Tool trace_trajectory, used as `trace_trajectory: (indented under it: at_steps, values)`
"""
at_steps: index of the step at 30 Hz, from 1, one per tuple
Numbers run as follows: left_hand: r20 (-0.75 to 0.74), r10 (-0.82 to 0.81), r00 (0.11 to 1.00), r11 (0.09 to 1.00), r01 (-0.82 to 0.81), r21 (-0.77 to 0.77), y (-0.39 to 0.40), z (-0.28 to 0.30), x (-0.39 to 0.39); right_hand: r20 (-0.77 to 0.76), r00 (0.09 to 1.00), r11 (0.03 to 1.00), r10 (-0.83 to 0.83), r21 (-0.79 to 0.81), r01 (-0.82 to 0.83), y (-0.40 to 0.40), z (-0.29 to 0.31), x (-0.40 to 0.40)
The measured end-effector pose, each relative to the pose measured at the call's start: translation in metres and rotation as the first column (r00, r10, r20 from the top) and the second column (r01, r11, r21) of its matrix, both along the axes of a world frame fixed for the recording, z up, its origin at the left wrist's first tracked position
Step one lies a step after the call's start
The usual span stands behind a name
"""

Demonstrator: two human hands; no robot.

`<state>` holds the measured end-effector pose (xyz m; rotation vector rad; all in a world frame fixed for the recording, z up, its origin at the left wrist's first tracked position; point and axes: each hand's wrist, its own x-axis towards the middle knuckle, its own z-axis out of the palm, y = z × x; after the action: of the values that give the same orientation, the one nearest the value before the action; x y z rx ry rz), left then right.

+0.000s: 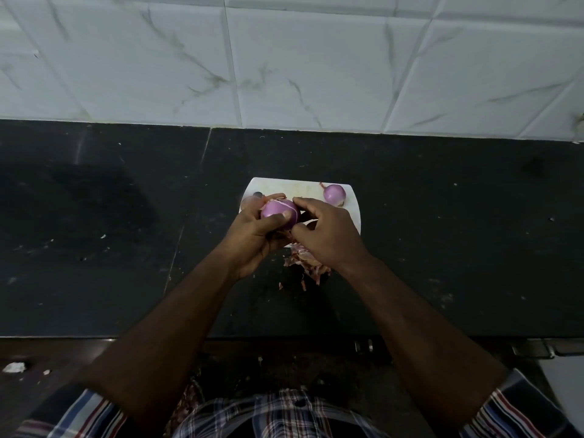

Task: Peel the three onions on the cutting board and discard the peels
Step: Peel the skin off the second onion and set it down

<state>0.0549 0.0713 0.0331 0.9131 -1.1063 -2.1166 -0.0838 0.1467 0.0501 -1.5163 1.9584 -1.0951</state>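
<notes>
A purple onion, mostly peeled, is held over the white cutting board by my left hand, whose thumb presses on its front. My right hand meets it from the right, fingertips pinched at the onion's side on a bit of skin. A second peeled onion lies at the board's back right. Another rounded shape shows at the board's left edge, mostly hidden by my left hand. A heap of dry pink peels lies on the counter at the board's near edge, under my right wrist.
The black stone counter stretches to both sides of the board. A white marbled tile wall stands close behind. The counter's front edge runs under my forearms, with scraps on the dark floor below.
</notes>
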Motion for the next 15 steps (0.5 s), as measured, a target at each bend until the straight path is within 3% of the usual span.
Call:
trace_trajectory:
  at_steps: [13, 15]
  values:
    - [-0.005, 0.017, 1.000, 0.999, -0.017, -0.029, 0.0000, 0.0066, -0.0066, -0.089, 0.995, 0.998, -0.043, -0.040, 0.040, -0.0079, -0.0015, -0.0026]
    - [-0.003, 0.024, 1.000, 1.000, -0.024, -0.015, -0.0008, 0.0066, -0.0063, -0.048, 0.997, 0.998, -0.063, -0.032, 0.062, -0.0094, -0.0029, -0.0080]
